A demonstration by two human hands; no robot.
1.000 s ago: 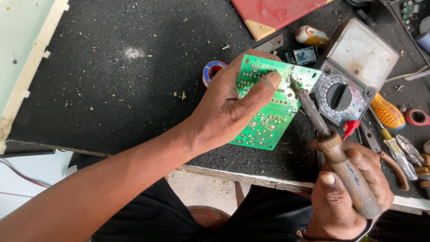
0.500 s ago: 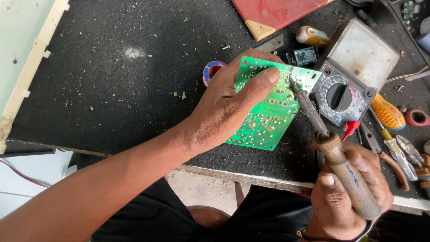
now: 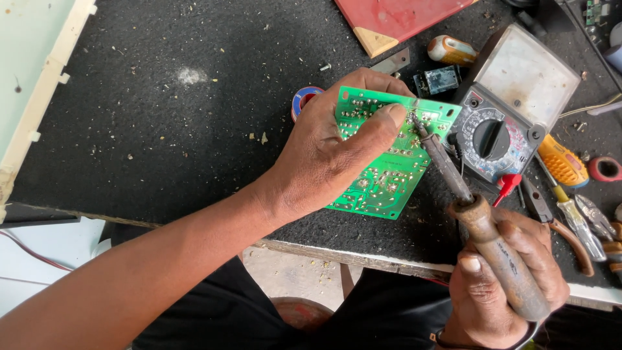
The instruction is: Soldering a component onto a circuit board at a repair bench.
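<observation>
The green board [image 3: 389,172] lies solder side up on the black bench [image 3: 142,129], its long axis running from lower left to upper right. The left hand [image 3: 330,152] presses on it, fingers clamped over its upper edge. Just right stands a multimeter [image 3: 512,110]. The right hand [image 3: 505,279] grips an iron [image 3: 479,227], its tip pointing up-left and touching the board.

I am in an electronics repair workshop. My bench [image 3: 162,129] has a rough black top, dirty with dust and small bits of solder. At the far right lies an analog meter [image 3: 512,116] with a dial, and right of it are a yellow screwdriver [image 3: 562,161] and pliers [image 3: 557,220]. I hold a green circuit board [image 3: 389,175] with my left hand [image 3: 337,155], and a soldering iron [image 3: 479,227] is in my right hand [image 3: 505,279]. A relay [image 3: 437,81] lies far from me.
</observation>
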